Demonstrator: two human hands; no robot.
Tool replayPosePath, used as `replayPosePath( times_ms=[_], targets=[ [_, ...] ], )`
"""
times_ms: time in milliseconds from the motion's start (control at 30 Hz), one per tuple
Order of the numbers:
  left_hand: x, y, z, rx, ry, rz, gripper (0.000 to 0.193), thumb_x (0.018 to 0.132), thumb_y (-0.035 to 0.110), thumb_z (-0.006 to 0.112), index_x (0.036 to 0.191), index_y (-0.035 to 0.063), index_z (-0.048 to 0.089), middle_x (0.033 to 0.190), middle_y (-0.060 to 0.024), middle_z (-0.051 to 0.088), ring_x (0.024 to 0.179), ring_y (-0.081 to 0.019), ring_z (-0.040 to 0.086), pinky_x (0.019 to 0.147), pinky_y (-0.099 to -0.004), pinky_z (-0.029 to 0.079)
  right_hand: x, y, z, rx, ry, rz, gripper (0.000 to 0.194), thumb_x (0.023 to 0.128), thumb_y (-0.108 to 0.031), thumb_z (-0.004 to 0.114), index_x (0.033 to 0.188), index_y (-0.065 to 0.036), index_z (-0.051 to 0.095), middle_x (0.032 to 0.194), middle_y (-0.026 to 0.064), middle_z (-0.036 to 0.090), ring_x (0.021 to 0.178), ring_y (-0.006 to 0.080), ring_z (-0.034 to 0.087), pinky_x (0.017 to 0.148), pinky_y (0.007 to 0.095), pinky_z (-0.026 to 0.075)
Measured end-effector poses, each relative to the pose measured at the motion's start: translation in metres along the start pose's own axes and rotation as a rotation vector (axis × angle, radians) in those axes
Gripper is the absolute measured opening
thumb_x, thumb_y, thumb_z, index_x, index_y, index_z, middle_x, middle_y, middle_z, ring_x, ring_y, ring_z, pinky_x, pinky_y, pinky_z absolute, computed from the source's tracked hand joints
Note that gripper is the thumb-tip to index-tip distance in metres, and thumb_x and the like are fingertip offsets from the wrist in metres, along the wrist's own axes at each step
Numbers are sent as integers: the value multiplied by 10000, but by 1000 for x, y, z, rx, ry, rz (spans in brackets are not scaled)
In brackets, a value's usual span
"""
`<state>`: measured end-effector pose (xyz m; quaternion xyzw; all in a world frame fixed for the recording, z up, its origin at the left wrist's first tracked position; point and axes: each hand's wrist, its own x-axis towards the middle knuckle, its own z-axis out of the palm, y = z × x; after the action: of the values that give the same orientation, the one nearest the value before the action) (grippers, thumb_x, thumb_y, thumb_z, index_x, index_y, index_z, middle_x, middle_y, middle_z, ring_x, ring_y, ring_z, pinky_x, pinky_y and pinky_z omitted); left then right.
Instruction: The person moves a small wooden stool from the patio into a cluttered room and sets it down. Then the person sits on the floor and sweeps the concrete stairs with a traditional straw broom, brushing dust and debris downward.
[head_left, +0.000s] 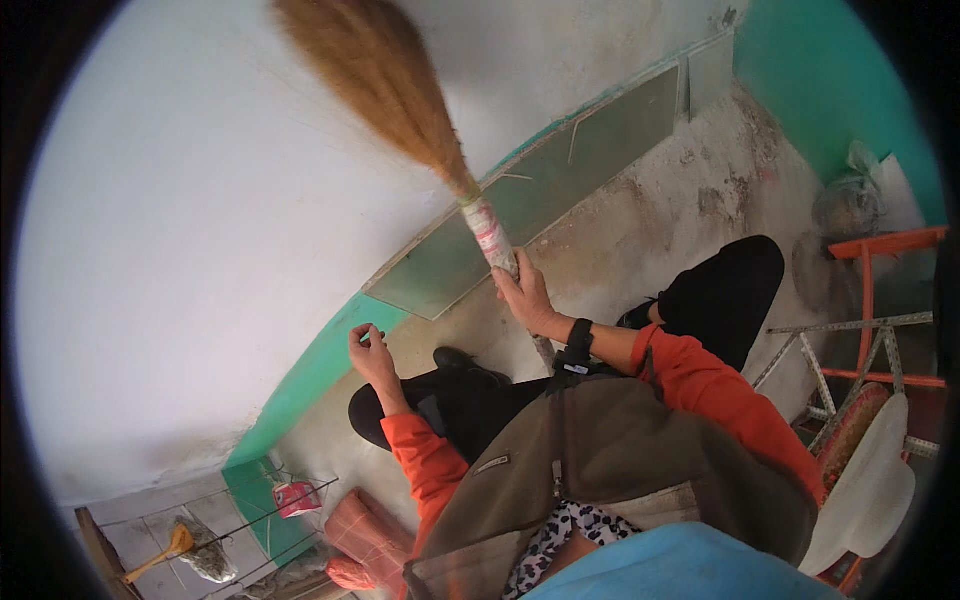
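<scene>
My right hand (527, 294) grips the wrapped handle of a grass broom (409, 97), around its taped section. The brown bristles fan upward against the white wall (187, 225) and look blurred at their edges. Below my fist the handle's lower end reaches down to my waist. My left hand (373, 361) is raised apart from the broom, in front of the green lower band of the wall (315, 345). Its fingers are curled in; a small dark spot shows by the fingertips, and whether anything is held there I cannot tell.
A glass pane (525, 202) leans along the wall's foot on the dusty floor (600, 225). To my right stand an orange metal frame (866, 300), perforated metal angle bars (821, 375) and a pale hat (862, 487). A wire rack (247, 540) and a reddish sack (367, 536) are lower left.
</scene>
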<state>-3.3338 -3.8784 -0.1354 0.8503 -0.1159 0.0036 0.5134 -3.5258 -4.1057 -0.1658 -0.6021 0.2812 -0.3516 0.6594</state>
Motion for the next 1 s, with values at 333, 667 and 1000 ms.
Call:
replayPosePath(
  times_ms=[333, 667, 1000],
  targets=[
    [5, -2, -3, 93, -53, 1, 116, 918, 109, 603, 954, -1, 597, 867, -64, 644, 736, -155, 672, 581, -277, 498, 73, 110, -66, -324, 350, 186, 435, 973, -415, 539, 1071, 4, 479, 743, 150, 585, 628, 278, 582, 566, 390, 457],
    [9, -10, -5, 182, -76, 29, 107, 883, 73, 626, 908, -25, 594, 825, -94, 640, 683, -166, 657, 600, -299, 495, 159, 41, -138, 279, 662, 467, 493, 979, -474, 481, 1057, 13, 483, 721, 109, 562, 543, 160, 574, 447, 327, 471],
    [19, -21, 10, 269, -149, 193, 99, 862, 72, 636, 849, -14, 590, 823, -135, 634, 643, -229, 660, 601, -337, 508, 90, -7, -82, 156, 467, 44, 439, 1012, -258, 458, 1351, -2, 348, 751, 77, 547, 542, 150, 556, 470, 312, 469]
  ],
)
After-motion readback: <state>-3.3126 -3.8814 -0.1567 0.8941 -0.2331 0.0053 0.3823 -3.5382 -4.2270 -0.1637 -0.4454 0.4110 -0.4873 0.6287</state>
